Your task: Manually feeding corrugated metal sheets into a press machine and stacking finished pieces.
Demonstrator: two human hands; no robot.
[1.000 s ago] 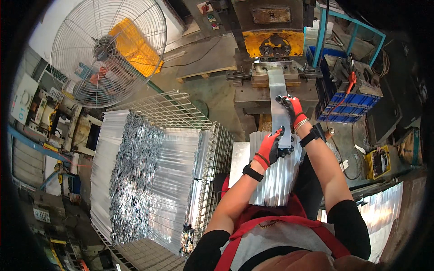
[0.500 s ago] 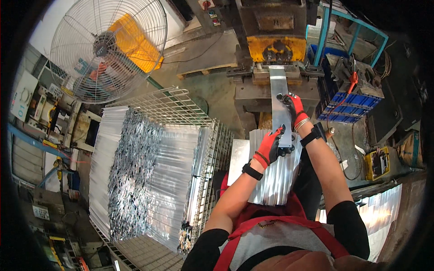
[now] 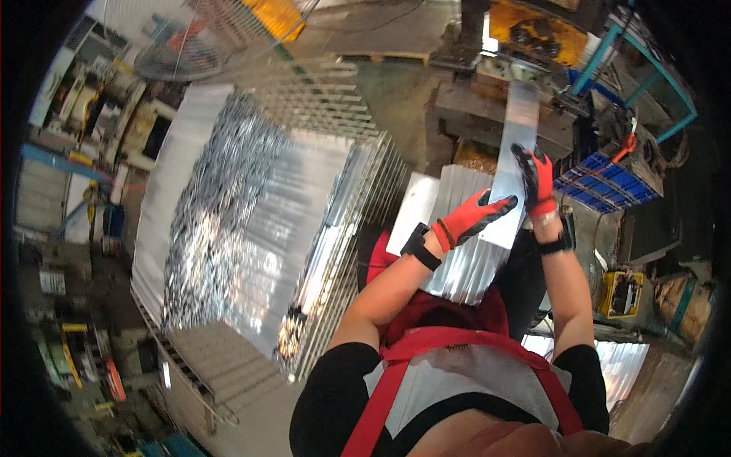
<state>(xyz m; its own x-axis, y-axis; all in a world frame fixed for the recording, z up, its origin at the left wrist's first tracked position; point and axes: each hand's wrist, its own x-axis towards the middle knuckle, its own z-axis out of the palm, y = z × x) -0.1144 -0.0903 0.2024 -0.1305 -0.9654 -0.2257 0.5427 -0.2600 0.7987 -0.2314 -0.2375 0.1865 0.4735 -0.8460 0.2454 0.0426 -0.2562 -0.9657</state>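
Note:
A long flat metal strip [image 3: 521, 114] slants away from me, its far end close to the press [image 3: 533, 34] and its near end over the stack on my lap. At its right edge, my right hand [image 3: 537, 183], in a red and black glove, is closed on it, thumb on top. My left hand [image 3: 474, 219], gloved alike, reaches over the strip's near part from the left, fingers stretched out and thumb apart. Beneath lies a stack of similar metal strips [image 3: 461, 266]. Left of the stack sits a pale flat sheet or board [image 3: 411, 209].
To my left stands a wire mesh cage [image 3: 384, 171] packed with metal strips [image 3: 282, 198]. A large fan [image 3: 179, 57] is beyond it. Blue crates [image 3: 609, 179] stand right of the press, near a teal frame [image 3: 655, 80]. A yellow bin [image 3: 623, 293] sits farther right.
The view has shifted, so the press now sits farther up and right. The strip's far end has come back from the press. My left fingers have straightened across the strip.

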